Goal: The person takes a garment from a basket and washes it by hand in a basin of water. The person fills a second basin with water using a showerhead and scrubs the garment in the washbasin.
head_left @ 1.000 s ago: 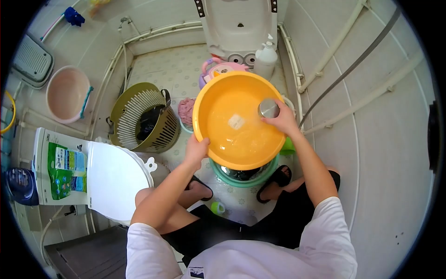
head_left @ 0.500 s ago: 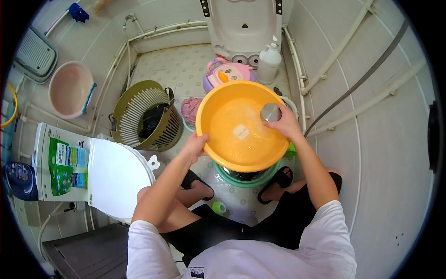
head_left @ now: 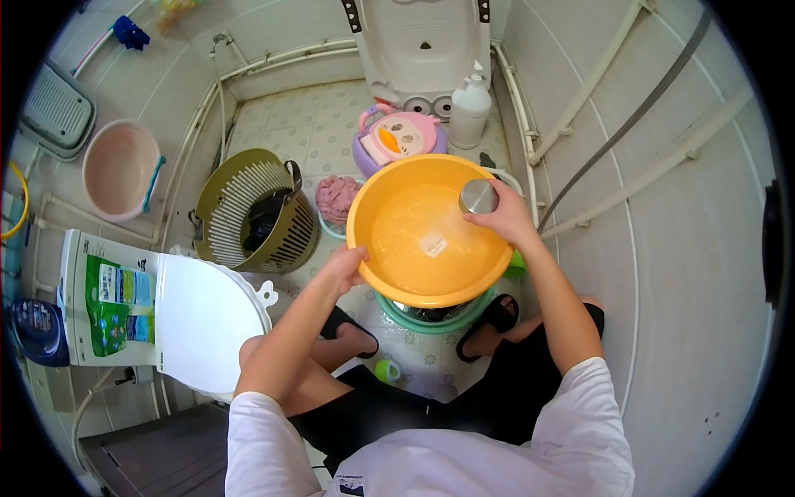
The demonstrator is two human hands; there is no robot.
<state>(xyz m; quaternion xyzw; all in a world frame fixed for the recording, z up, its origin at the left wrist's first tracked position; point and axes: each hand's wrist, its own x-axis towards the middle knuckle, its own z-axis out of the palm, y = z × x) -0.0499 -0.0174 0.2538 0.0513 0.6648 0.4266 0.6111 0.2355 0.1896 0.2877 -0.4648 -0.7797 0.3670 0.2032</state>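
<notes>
A yellow basin (head_left: 397, 273) with a white label inside is held above a green basin (head_left: 431, 325), which has dark stuff in it. My left hand (head_left: 344, 267) is closed on the yellow basin's left rim. In my right hand (head_left: 507, 217) is a short silver metal cylinder (head_left: 479, 197), its flat end facing up, over the basin's right side. A faint whitish haze shows beside it inside the basin, and the bottom looks wet. What the cylinder's lower end looks like is hidden.
An olive laundry basket (head_left: 290, 248) with dark cloth stands at left, beside a pink cloth (head_left: 337, 199) in a small tub. Farther back are a penguin-faced pink-purple item (head_left: 403, 137) and a white pump bottle (head_left: 470, 112). The toilet (head_left: 207, 323) is left; a green-white object (head_left: 387, 370) lies between my feet.
The view has shifted slightly. Both hands keep their grip on the basin rim and the silver cylinder, with the haze beside the cylinder a little more visible.
</notes>
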